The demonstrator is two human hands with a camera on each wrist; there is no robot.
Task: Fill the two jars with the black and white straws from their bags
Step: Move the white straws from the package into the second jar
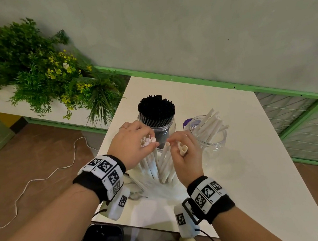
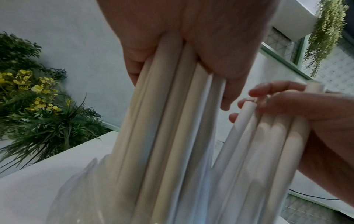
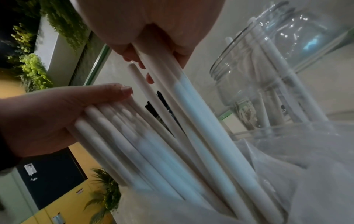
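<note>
— White straws, two bunches of them. Who has which?

— Her left hand (image 1: 132,142) curls round one bunch of white straws (image 1: 150,160), its grip closed near their top ends. The right hand (image 1: 184,152) grips a smaller bunch (image 1: 167,163) the same way, and one straw stands loose just beside its fingertips.

— Where do the bottoms of the straws sit?

— Down in a clear plastic bag (image 1: 156,186) that lies crumpled on the white worktop (image 1: 256,169), between the two wrists. Both bunches fan out of its mouth.

— And the jars?

— Two clear jars stand behind the hands. The left jar (image 1: 158,129) is packed with black straws (image 1: 156,107), upright and tight together. The right jar (image 1: 209,137) holds only a few white straws (image 1: 209,122) — they lean towards the right, ends poking above the rim.

— Anything else around?

— A planter of green leaves and yellow flowers (image 1: 39,73) to the left of the worktop, and a white cable (image 1: 43,180) on the brown floor.
</note>
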